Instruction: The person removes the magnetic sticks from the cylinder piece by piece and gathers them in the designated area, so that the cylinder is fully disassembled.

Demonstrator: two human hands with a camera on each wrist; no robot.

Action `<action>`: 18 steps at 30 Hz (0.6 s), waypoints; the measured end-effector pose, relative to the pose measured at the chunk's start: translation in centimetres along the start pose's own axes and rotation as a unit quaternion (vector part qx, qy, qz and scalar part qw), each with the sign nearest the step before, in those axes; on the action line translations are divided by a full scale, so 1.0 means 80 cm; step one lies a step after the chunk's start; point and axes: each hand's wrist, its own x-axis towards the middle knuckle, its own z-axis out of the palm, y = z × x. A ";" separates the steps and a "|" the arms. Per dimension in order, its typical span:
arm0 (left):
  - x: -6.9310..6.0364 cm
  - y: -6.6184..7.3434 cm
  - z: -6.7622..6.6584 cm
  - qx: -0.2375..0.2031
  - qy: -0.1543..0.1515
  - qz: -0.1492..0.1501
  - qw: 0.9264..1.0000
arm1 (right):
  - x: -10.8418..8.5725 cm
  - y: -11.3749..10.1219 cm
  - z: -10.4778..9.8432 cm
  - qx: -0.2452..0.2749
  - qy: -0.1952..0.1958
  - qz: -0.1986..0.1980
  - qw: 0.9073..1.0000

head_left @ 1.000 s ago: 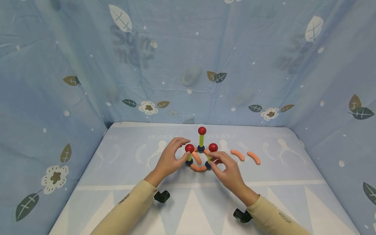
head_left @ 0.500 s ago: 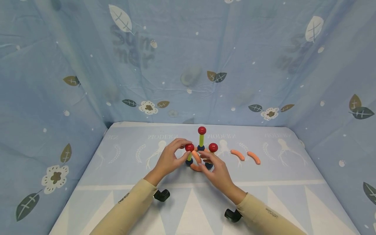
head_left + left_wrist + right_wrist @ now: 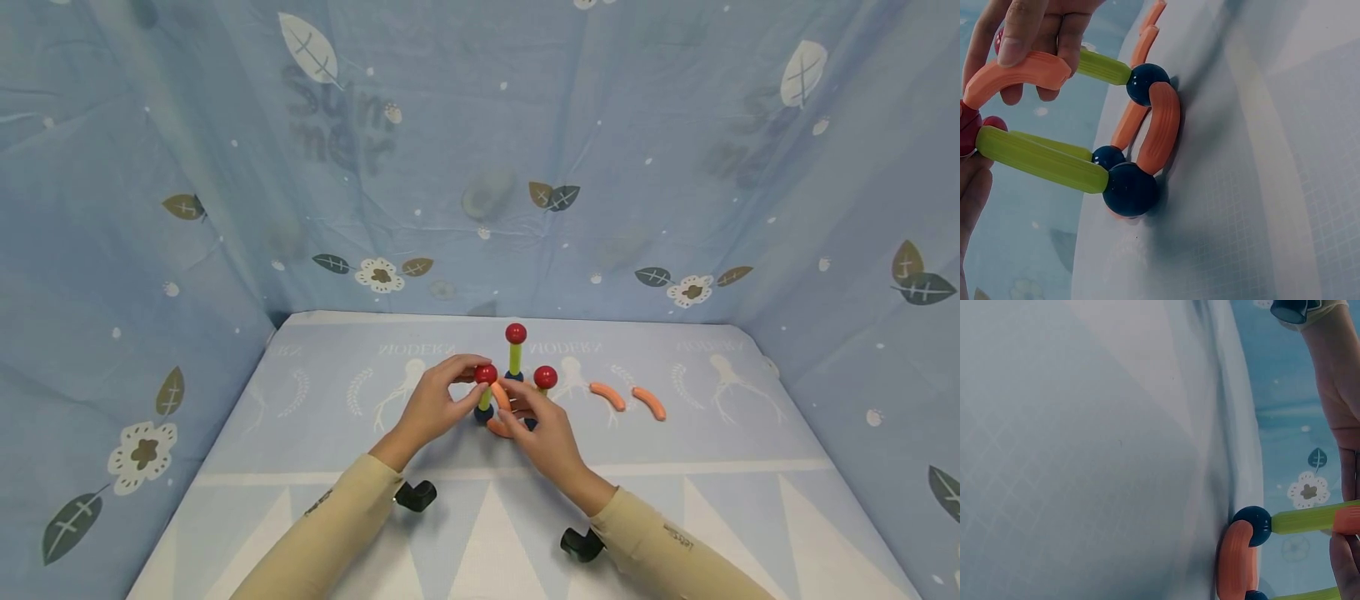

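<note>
Orange curved stick (image 3: 500, 395) sat pinched between the thumb and fingers of the right hand (image 3: 543, 433), one end meeting a red ball (image 3: 486, 373) at its eleven o'clock. The left hand (image 3: 442, 396) held that ball, thumb and fingers clamped on it. From the held ball, a green stick (image 3: 1041, 159) ran toward six o'clock, down to a blue ball (image 3: 1130, 189) on the table (image 3: 345, 500); there a lower curved piece (image 3: 1160, 128) linked it to a second blue ball (image 3: 1147, 84). Also counted from the held ball, a rear red ball (image 3: 515, 333) topped its green post (image 3: 514, 359) at one o'clock, and a right-hand red ball (image 3: 545, 377) stood at three. Farther toward three lay two loose orange sticks (image 3: 607, 396), near each other but apart. Blue patterned cloth (image 3: 480, 250) hung at twelve.
</note>
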 end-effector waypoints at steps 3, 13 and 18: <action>0.000 0.001 0.000 0.004 0.000 -0.003 1.000 | 0.001 -0.001 0.001 -0.003 0.000 -0.002 1.000; 0.001 0.005 0.000 0.002 -0.001 -0.008 1.000 | 0.004 -0.007 -0.001 0.010 -0.009 0.005 1.000; 0.001 0.005 0.000 -0.002 -0.004 -0.008 1.000 | 0.005 -0.008 -0.002 0.010 -0.014 0.016 1.000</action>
